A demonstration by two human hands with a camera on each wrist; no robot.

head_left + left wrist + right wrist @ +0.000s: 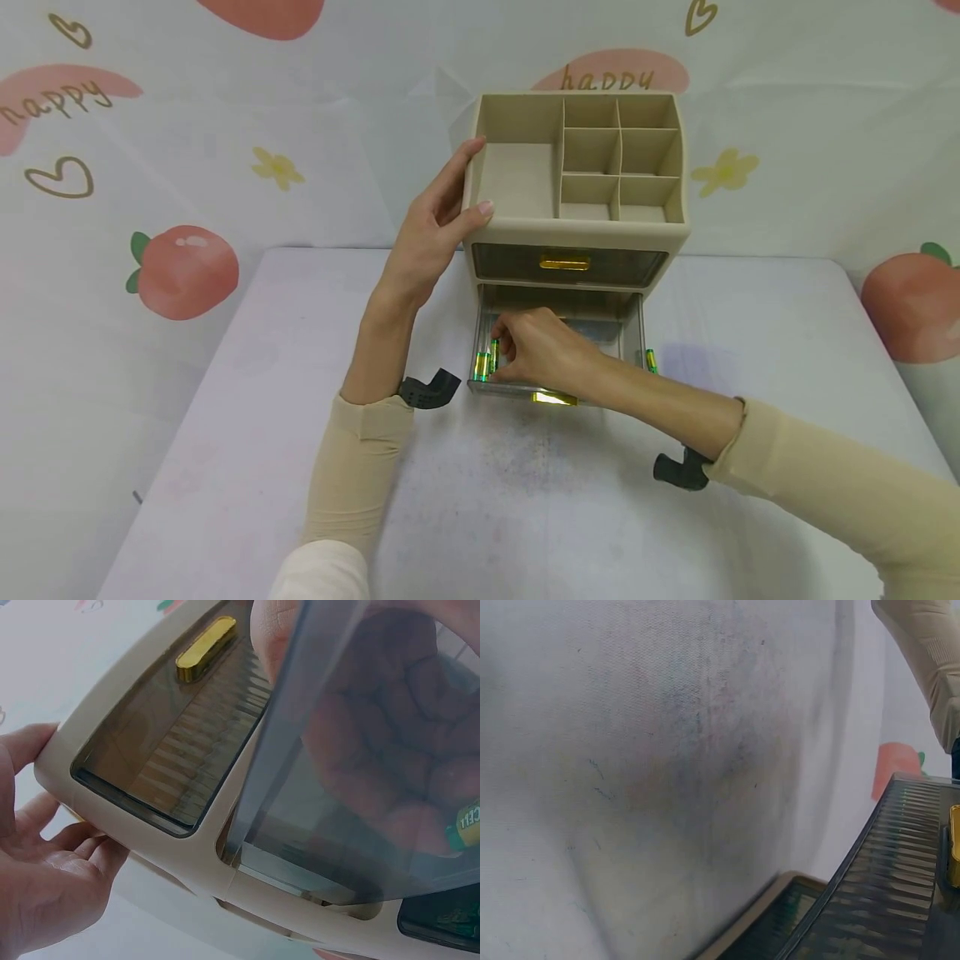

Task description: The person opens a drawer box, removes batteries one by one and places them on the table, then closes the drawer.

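My left hand point(431, 225) steadies the cream plastic organizer point(577, 227) at upper centre while my right hand point(543, 350), its grip narrow on a green-and-gold cylindrical battery point(494, 354) in the transparent plastic drawer point(517, 389) near mid-frame, should pinch lightly to avoid knocking the matching battery point(481, 367) alongside.

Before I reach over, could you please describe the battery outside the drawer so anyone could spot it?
Find the beige organizer, then its open drawer. Just past its right side is the green-and-gold battery; unlike the other batteries, it is outside.
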